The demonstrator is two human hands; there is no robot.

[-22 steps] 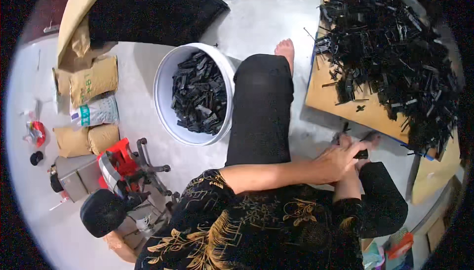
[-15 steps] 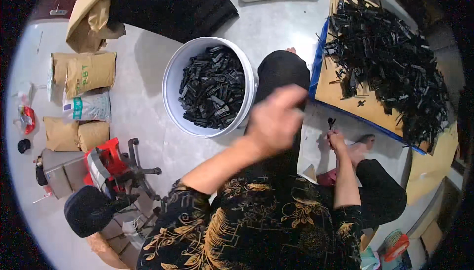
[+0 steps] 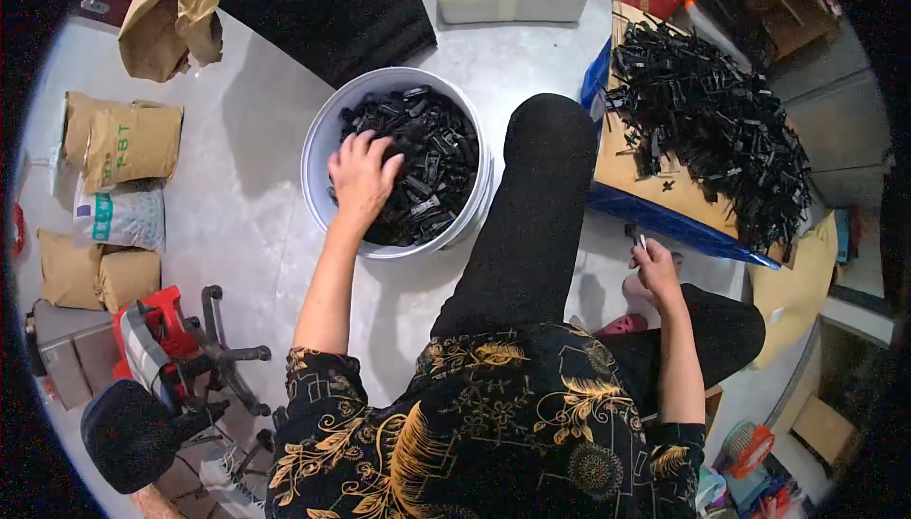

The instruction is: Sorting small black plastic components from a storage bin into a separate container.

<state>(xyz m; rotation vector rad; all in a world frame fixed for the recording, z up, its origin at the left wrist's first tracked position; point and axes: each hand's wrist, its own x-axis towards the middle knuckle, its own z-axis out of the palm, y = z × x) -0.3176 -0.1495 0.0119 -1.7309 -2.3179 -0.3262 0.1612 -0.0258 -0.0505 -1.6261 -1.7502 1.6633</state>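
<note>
My left hand is over the left part of a white bucket, its fingers spread and nothing visible in them. Small black plastic parts fill much of the bucket, right under the fingertips. Off to the right, in front of the table, my right hand is closed around a slim pale object with a black end. Its exact kind is too small to make out.
A large pile of black plastic pieces covers a wooden board with blue sides. My black-trousered knee stands between bucket and board. Brown sacks lie at left, near a red and black chair. White foam boxes stand behind.
My left hand has swung left from above my knee to the bucket, its fingers now spread. My right hand stays beside the board, still gripping the slim object. The whole view has shifted slightly.
</note>
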